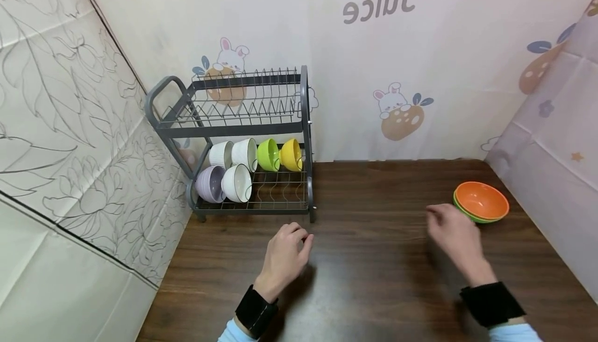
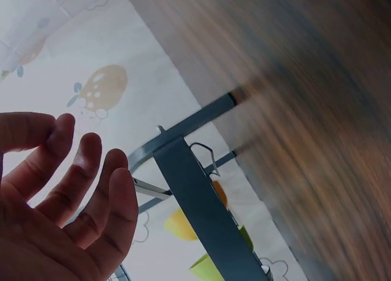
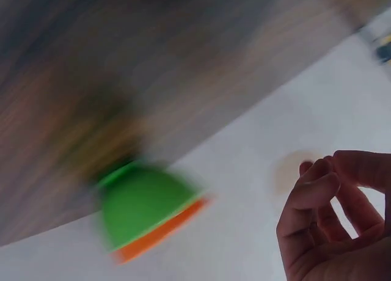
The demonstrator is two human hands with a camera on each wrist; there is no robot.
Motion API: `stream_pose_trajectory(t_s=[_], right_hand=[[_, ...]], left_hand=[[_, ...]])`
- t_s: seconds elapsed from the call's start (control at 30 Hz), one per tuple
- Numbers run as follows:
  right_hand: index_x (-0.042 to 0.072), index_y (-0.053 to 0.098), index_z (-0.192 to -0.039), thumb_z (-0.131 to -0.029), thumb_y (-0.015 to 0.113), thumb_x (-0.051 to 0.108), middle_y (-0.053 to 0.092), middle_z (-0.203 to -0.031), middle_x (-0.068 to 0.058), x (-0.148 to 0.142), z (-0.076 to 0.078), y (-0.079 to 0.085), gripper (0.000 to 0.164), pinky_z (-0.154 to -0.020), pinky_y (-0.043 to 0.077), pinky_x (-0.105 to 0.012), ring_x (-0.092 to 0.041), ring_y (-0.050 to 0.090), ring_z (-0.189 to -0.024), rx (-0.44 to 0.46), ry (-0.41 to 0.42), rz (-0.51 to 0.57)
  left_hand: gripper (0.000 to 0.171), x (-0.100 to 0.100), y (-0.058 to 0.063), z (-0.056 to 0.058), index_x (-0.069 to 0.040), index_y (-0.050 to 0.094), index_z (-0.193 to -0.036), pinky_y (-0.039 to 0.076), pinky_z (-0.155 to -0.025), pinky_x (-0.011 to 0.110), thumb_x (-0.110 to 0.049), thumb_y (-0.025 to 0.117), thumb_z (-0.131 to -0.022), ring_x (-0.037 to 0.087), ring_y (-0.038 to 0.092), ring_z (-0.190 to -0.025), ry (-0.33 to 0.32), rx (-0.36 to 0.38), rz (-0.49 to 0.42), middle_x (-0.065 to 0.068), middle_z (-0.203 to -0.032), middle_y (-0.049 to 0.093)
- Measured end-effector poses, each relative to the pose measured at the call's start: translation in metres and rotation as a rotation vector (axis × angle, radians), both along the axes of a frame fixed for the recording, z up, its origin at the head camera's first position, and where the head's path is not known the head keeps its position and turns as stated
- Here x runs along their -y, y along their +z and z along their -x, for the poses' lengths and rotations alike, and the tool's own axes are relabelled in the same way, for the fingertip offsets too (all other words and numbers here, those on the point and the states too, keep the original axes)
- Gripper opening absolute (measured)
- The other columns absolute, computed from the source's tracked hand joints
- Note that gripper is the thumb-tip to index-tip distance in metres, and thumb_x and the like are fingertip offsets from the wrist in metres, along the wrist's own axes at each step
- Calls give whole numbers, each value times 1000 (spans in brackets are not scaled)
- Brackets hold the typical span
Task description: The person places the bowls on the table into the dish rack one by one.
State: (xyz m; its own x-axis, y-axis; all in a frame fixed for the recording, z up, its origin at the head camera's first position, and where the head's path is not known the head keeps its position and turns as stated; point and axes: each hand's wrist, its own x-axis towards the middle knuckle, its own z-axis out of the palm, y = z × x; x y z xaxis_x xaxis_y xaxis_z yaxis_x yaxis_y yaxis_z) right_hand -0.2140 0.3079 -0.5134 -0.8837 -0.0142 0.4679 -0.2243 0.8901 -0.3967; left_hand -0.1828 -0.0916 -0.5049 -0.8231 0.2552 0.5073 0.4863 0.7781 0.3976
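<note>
My left hand [image 1: 286, 255] hovers over the wooden table just in front of the dish rack, fingers loosely bent, nothing in it. In the left wrist view its fingers [image 2: 113, 214] curl beside the rack's side. On the right, my right hand [image 1: 455, 233] is just left of an orange bowl [image 1: 482, 200] nested in a green bowl [image 1: 459, 206]. The right wrist view has its fingers [image 3: 311, 195] loosely curled, thumb tip close to the index finger, holding nothing. There the green bowl [image 3: 143, 201] is blurred and apart from the hand.
A grey two-tier dish rack [image 1: 229, 130] stands at the back left. Its lower tier holds white bowls [image 1: 237, 183], a purple bowl [image 1: 210, 184], a lime green bowl [image 1: 268, 155] and a yellow bowl [image 1: 290, 155]. Patterned cloth walls [image 1: 345, 62] border the table [image 1: 364, 259].
</note>
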Motion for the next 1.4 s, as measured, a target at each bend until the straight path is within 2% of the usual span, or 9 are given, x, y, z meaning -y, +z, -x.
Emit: stream_pose_trajectory(t_s=[0.1,0.2,0.3,0.43,0.63,0.83,1.03,1.23,1.4], right_hand=[[-6,70,-122,-97,66,5,63,-118,-32,-42,9,-2,27,-57,46,-56,-46,63,-80,64,-91,-17],[-9,67,-125,-97,66,5,59,-123,-36,-69,14,-6,31,-64,45,-66,-56,60,-89,111,-142,-27],[-12,64,-125,-96,65,4,58,-122,-39,-88,15,-9,33,-64,45,-68,-58,59,-89,157,-172,-46],[-12,65,-121,-96,63,5,61,-114,-40,-101,16,-13,30,-57,45,-65,-56,61,-80,209,-174,-58],[-10,69,-118,-96,63,4,64,-112,-40,-104,16,-16,27,-57,44,-66,-58,62,-82,213,-174,-50],[-10,71,-114,-93,65,0,65,-111,-39,-102,18,-15,25,-59,44,-68,-59,61,-82,176,-181,-52],[-12,71,-110,-89,62,-3,63,-111,-37,-100,18,-15,25,-66,44,-70,-59,59,-88,132,-182,-50],[-14,70,-114,-87,60,-4,59,-113,-35,-96,16,-13,30,-70,43,-70,-59,56,-96,119,-222,-49],[-12,71,-116,-87,56,-4,59,-111,-33,-91,14,-10,33,-68,43,-70,-58,58,-94,48,-243,-43]], left_hand=[[17,-1,0,-2,-14,77,-86,53,-64,28,-20,73,-101,15,60,-80,-13,12,-14,-5,-88,64],[16,-2,0,-3,-14,78,-86,52,-64,25,-19,74,-100,14,60,-81,-24,6,-18,-5,-88,64],[15,-3,2,-3,-15,77,-85,53,-64,26,-19,75,-99,13,61,-81,-33,-11,-18,-5,-88,65],[15,-3,4,-3,-15,77,-85,53,-65,26,-18,75,-99,14,60,-82,-37,-16,-13,-5,-88,65],[16,-3,4,-1,-15,78,-85,53,-66,25,-20,74,-100,12,61,-83,-33,3,7,-5,-89,65],[16,-3,4,-2,-14,77,-84,53,-66,25,-19,75,-99,13,61,-83,-31,-5,-2,-5,-90,66],[17,-4,3,-3,-14,78,-87,54,-69,26,-21,73,-101,13,62,-86,-26,40,2,-5,-92,67],[17,-4,2,-3,-14,78,-86,54,-69,25,-21,73,-100,13,62,-86,-24,46,-2,-4,-93,67],[19,-4,3,-2,-15,77,-83,55,-70,27,-21,73,-101,13,62,-87,-17,28,9,-5,-92,67]])
